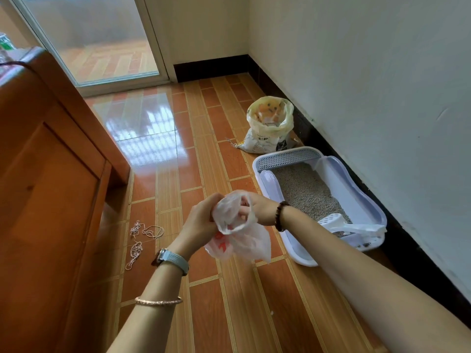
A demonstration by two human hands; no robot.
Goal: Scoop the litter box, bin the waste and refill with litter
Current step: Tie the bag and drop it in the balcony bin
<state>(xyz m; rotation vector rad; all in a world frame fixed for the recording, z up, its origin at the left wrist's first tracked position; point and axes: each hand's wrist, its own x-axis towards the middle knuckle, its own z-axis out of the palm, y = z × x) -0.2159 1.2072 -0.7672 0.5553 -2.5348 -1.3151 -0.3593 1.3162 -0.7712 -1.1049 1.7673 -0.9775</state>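
Observation:
A thin white plastic bag (240, 238) with red print hangs in front of me over the floor. My left hand (201, 217) grips its top from the left, and my right hand (257, 208) holds the bag's mouth from the right, fingers curled into the plastic. To the right, along the wall, sits the pale litter box (367, 197) holding grey litter (305, 192). A white slotted scoop (334, 221) lies at the box's near end. An opened litter sack (270, 126) stands beyond the box.
A wooden cabinet (51, 187) fills the left side. Tangled string (139, 240) lies on the tiled floor near it. A glass sliding door (89, 39) is at the far end; a dark skirting board (331, 149) runs behind the box.

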